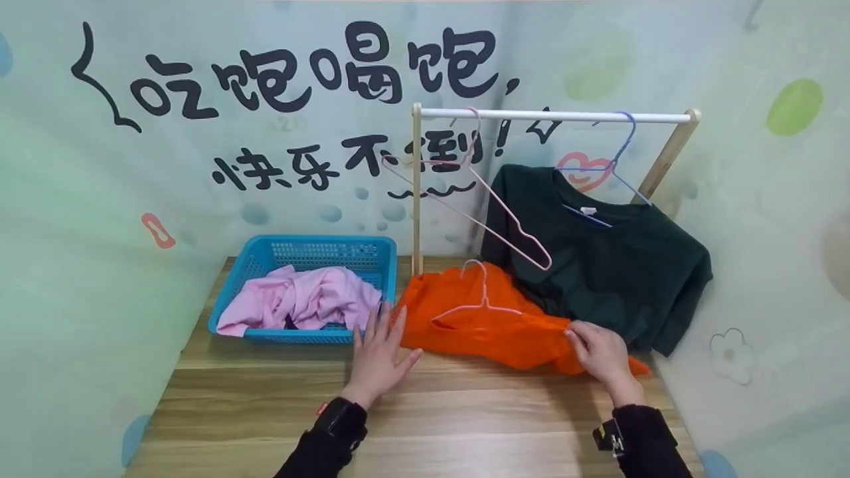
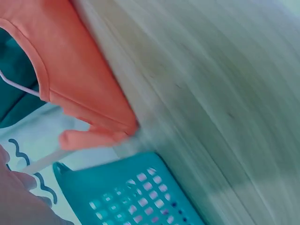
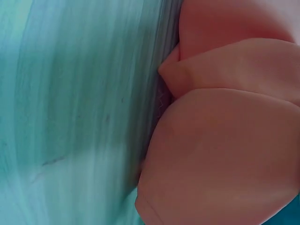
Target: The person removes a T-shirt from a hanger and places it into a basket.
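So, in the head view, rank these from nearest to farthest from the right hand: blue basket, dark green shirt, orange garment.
1. Orange garment: pinched in the right hand.
2. Dark green shirt: hanging just beyond.
3. Blue basket: well to the left.

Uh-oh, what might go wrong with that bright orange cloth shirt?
The orange shirt might slip off the thin pale-pink hanger in its neckline: the right hand pinches only one edge. The empty pink triangular hanger dangling above might snag it. The outspread left hand might bump the blue plastic basket beside it.
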A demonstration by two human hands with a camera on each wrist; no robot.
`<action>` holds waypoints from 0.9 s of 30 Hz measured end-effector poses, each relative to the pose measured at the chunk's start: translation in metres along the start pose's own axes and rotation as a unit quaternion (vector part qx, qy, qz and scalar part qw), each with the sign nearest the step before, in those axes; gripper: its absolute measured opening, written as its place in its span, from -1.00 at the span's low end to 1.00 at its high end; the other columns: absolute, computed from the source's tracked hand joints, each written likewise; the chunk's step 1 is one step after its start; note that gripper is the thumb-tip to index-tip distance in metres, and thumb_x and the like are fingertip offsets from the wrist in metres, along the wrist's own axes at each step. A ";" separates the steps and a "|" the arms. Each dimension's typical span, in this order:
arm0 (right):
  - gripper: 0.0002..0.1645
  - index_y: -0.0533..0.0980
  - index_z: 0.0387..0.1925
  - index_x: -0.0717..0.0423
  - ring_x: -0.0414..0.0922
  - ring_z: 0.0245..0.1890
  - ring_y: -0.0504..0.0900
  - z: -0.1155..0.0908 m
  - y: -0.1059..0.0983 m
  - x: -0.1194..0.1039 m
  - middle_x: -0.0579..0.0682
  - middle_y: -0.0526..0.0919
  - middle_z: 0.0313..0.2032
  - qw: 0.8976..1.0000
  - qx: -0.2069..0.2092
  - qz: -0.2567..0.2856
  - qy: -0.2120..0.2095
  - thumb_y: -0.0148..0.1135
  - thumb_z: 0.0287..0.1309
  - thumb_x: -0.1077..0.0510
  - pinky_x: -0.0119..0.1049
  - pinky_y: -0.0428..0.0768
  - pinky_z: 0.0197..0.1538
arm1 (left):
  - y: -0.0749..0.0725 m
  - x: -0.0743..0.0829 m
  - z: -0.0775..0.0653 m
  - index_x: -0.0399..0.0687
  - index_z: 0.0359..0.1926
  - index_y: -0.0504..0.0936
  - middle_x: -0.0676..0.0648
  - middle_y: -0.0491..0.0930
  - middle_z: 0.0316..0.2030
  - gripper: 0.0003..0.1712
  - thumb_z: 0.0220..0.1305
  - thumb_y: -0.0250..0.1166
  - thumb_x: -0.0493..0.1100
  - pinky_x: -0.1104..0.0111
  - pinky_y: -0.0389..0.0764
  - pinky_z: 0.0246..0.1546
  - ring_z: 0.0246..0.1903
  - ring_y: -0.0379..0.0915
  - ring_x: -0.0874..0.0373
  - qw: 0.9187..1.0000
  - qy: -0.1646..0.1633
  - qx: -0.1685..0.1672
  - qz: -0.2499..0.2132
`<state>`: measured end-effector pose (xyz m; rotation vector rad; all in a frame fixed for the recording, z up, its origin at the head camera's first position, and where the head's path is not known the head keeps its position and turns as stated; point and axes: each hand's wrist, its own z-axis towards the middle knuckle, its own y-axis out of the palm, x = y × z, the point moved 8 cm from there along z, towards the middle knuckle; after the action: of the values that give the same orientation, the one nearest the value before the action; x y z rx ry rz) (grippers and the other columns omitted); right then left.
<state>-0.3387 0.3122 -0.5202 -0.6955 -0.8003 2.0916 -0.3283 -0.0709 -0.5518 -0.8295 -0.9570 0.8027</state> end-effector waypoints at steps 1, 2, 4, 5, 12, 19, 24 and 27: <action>-0.90 0.60 -0.36 0.08 -0.01 -0.57 0.55 0.001 -0.002 -0.005 -0.01 0.62 -0.47 1.000 0.013 0.000 -0.023 0.41 0.12 0.21 -0.07 0.53 -0.49 | 0.001 0.004 0.002 -0.01 0.56 0.05 -0.24 -0.09 0.53 -0.03 0.32 0.18 0.31 -0.34 -0.24 0.32 0.49 -0.29 -0.29 1.000 0.002 -0.001 -0.005; -0.90 0.60 -0.36 0.09 -0.01 -0.56 0.57 0.002 -0.004 -0.009 -0.01 0.63 -0.46 0.999 0.025 0.000 -0.045 0.38 0.16 0.17 -0.08 0.54 -0.50 | 0.001 0.008 0.004 -0.01 0.56 0.04 -0.24 -0.09 0.53 -0.04 0.33 0.16 0.32 -0.33 -0.23 0.33 0.49 -0.27 -0.29 1.000 0.003 -0.001 -0.010; -0.80 0.60 -0.36 0.11 -0.01 -0.55 0.60 0.005 -0.008 -0.016 0.00 0.64 -0.45 0.996 0.043 0.004 -0.078 0.28 0.30 0.06 -0.09 0.55 -0.51 | 0.002 0.018 0.009 -0.04 0.55 0.05 -0.23 -0.06 0.53 -0.06 0.35 0.15 0.29 -0.32 -0.22 0.34 0.48 -0.24 -0.28 1.000 0.010 0.000 -0.024; -0.72 0.60 -0.36 0.11 -0.02 -0.55 0.60 0.006 -0.009 -0.020 -0.01 0.64 -0.44 0.995 0.049 0.007 -0.092 0.21 0.36 0.00 -0.10 0.56 -0.51 | 0.001 0.024 0.011 -0.07 0.55 0.07 -0.23 -0.03 0.52 -0.07 0.36 0.15 0.27 -0.31 -0.22 0.34 0.48 -0.20 -0.28 0.999 0.017 0.003 -0.031; -0.56 0.60 -0.37 0.09 -0.09 -0.58 0.57 0.015 -0.017 -0.041 -0.06 0.61 -0.48 0.984 0.067 0.017 -0.166 0.02 0.47 -0.10 -0.17 0.55 -0.53 | -0.015 0.072 0.025 -0.17 0.46 0.27 -0.16 0.39 0.35 -0.24 0.40 0.20 0.12 -0.13 -0.08 0.41 0.35 0.25 -0.09 0.991 0.101 0.017 -0.087; -0.61 0.61 -0.36 0.08 -0.10 -0.60 0.55 0.019 -0.024 -0.057 -0.08 0.59 -0.51 0.974 0.092 0.020 -0.208 0.06 0.46 -0.08 -0.20 0.53 -0.53 | -0.024 0.092 0.038 -0.14 0.28 0.52 -0.06 0.68 -0.04 -0.47 0.35 0.30 -0.05 0.26 0.54 0.10 -0.02 0.60 0.09 0.973 0.095 0.023 -0.210; -0.61 0.63 -0.33 0.08 -0.10 -0.55 0.57 0.021 -0.025 -0.059 -0.08 0.63 -0.48 0.976 0.092 0.028 -0.198 0.05 0.46 -0.07 -0.19 0.55 -0.47 | -0.027 0.094 0.039 -0.10 -0.11 0.69 0.01 0.71 -0.23 -0.83 0.33 0.32 -0.15 0.35 0.59 -0.09 -0.17 0.58 0.12 0.962 0.083 0.059 -0.254; -0.58 0.64 -0.31 0.12 -0.06 -0.48 0.61 0.021 -0.026 -0.051 -0.03 0.67 -0.42 0.984 0.100 0.032 -0.147 0.04 0.47 -0.08 -0.17 0.58 -0.39 | -0.030 0.096 0.037 -0.09 -0.21 0.68 0.04 0.70 -0.27 -0.89 0.32 0.33 -0.15 0.33 0.57 -0.11 -0.19 0.54 0.10 0.961 0.087 0.076 -0.253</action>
<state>-0.3133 0.2775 -0.4767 -0.3116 -0.7182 2.3279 -0.3218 0.0067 -0.4786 -0.4790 -0.8842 0.3471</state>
